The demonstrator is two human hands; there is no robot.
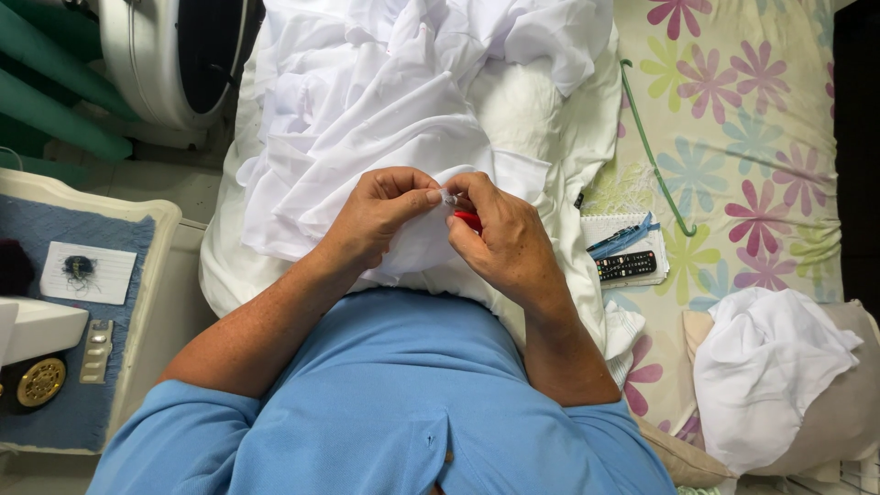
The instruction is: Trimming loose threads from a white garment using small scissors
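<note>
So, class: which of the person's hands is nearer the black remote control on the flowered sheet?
The right hand: it lies just left of the remote control, while the left hand sits farther left.

Most of the small red tool (468, 220) is hidden inside the right hand (500, 243), so its kind cannot be told. The white fan (170, 60) at far left is cut off by the top edge. The remote control (626, 266) is partly covered by the white cloth (385, 110).
</note>
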